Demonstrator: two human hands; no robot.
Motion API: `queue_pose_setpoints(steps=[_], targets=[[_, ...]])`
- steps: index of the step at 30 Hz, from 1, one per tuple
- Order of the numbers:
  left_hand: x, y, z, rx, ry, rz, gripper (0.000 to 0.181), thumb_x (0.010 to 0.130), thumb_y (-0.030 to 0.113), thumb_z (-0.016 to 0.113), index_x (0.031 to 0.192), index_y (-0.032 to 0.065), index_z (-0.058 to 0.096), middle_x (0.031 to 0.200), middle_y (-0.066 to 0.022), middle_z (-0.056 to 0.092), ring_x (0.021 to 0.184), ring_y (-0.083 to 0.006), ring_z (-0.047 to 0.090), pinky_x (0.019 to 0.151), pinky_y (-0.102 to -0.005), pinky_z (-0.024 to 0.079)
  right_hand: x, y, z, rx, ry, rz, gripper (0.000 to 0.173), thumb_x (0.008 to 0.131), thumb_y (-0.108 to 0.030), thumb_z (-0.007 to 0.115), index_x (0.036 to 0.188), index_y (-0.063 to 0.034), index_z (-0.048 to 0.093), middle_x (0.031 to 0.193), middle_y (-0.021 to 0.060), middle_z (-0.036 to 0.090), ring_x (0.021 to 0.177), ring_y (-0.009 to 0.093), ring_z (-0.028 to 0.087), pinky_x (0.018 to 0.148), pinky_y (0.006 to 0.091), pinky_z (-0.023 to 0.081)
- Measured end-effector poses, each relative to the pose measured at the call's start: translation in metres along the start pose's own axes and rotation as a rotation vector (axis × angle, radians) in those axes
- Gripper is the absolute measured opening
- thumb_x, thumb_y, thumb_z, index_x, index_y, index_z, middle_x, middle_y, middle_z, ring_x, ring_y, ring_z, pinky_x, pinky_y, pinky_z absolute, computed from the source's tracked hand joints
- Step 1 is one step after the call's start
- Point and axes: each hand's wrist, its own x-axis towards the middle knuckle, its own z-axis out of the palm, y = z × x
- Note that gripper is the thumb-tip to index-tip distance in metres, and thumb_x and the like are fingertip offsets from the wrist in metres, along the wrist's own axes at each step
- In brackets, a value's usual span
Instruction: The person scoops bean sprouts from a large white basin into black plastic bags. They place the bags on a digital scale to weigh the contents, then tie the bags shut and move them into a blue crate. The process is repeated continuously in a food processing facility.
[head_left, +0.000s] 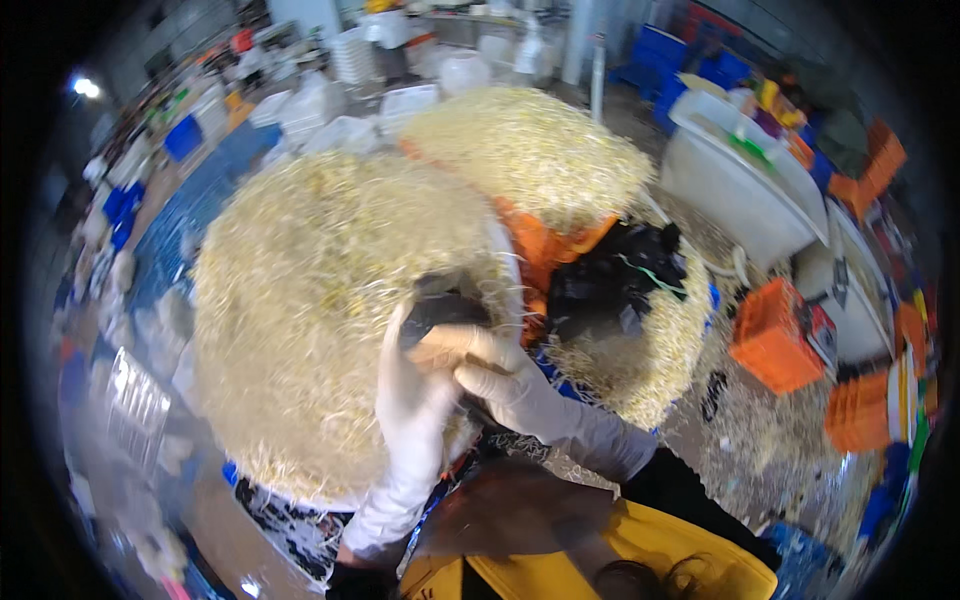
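Observation:
Bean sprouts (330, 300) heap high in a large round white tub, spread before me and to the left. My left hand (420, 367), in a pale glove, is at the heap's right edge, bent around a dark plastic piece (446, 311), seemingly a bag's top. My right hand (495, 367), gloved too, meets it there, its fingers closed over the same piece. Motion blur hides the fingertips. A second sprout heap (532, 150) rises behind on orange material. To the right, a black plastic bag (615, 277) lies over more sprouts (667, 360).
White tubs (742, 180) stand at the upper right. Orange crates (780, 337) sit on the right, amid loose sprouts scattered on the floor (780, 435). A white basket (139, 397) is at the left. Stacked white containers (352, 56) and an upright pole (598, 79) are at the back.

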Motion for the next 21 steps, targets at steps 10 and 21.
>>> queue_pose_setpoints(steps=[10,21], targets=[[-0.040,0.034,-0.086,0.003,0.207,-0.069,0.034,0.098,0.018,0.055,0.125,-0.0046,0.058,0.117,-0.0102,0.065,0.106,-0.0169,0.060,0.097,-0.0302,0.045,0.056,-0.024,0.046,-1.073,-0.310,-0.286,0.060,0.078,-0.017,0.078,0.131,-0.0011,0.055,0.132,0.0163,0.056,0.130,0.026,0.048,0.110,0.0362,0.035],[-0.059,0.079,-0.206,0.275,0.122,-0.146,0.042,0.091,-0.002,0.057,0.133,-0.0012,0.052,0.130,-0.0111,0.058,0.107,-0.0162,0.060,0.093,-0.0279,0.048,0.076,0.064,0.092,-0.417,-0.321,0.555,0.041,0.089,-0.004,0.067,0.128,0.0018,0.053,0.108,0.0082,0.068,0.097,0.014,0.063,0.086,0.0299,0.052]])
